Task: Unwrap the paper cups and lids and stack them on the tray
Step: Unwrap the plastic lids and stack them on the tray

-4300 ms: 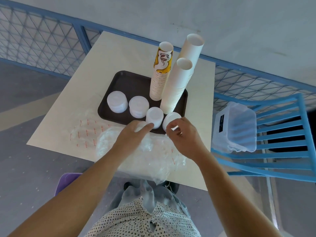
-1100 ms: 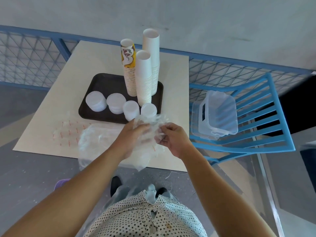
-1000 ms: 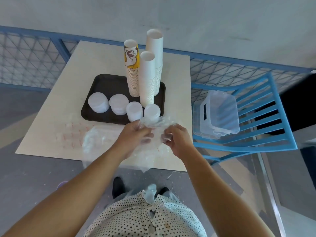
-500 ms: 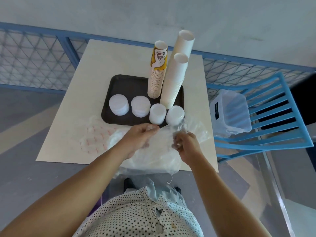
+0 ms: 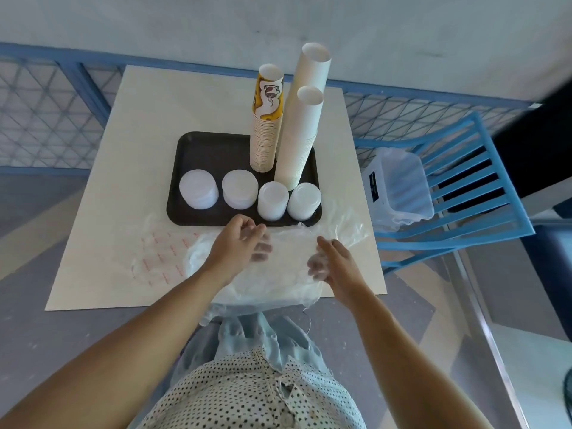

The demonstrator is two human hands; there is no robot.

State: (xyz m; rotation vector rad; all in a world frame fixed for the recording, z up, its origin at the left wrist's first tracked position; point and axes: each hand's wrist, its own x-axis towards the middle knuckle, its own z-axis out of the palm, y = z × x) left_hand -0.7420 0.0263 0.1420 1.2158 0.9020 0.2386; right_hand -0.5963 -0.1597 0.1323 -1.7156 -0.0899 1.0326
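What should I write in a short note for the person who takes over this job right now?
Left hand: open, resting on the loose plastic wrap at the table's near edge.
Right hand: open, fingers in the same wrap.
Black tray: three cup stacks at the back right, four lid stacks along the front.
Done: these are unwrapped and stacked.
Left: no wrapped cups or lids are visible; only empty wrap lies on the table.

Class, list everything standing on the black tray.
On the tray stand four stacks of white lids in front and three tall cup stacks behind them. The tray's far right corner is hidden by the cups.
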